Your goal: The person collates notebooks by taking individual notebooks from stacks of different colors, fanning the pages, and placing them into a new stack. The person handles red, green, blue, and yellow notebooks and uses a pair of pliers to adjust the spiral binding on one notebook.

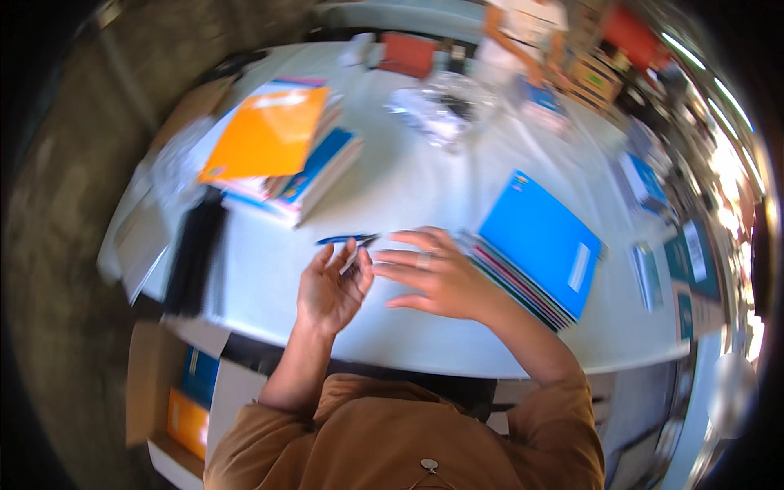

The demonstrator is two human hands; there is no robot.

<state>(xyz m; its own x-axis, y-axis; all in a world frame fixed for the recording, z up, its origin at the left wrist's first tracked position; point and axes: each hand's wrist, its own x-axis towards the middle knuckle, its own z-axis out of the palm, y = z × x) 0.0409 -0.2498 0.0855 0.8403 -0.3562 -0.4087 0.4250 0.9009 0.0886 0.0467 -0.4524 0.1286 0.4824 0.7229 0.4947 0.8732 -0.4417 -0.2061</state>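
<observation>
Over the near middle of the table, my left hand (335, 290) is turned palm up, its fingers loosely curled and apart. My right hand (437, 276), wearing a ring, reaches across beside it with fingers spread. No held thing shows in either hand. Just beyond the fingertips lies a slim blue tool (333, 240) with a dark end, too blurred to name. To the right of my right hand sits a stack of notebooks (539, 241) with a bright blue cover on top. A taller pile, topped by an orange notebook (269, 135), stands at the far left.
Black strips (196, 253) lie at the left edge beside clear plastic wrap (175, 155). An open carton (151, 384) with notebooks stands below left. Across the white table (392, 343), a person (527, 37) handles a blue-topped stack near crumpled plastic (433, 110).
</observation>
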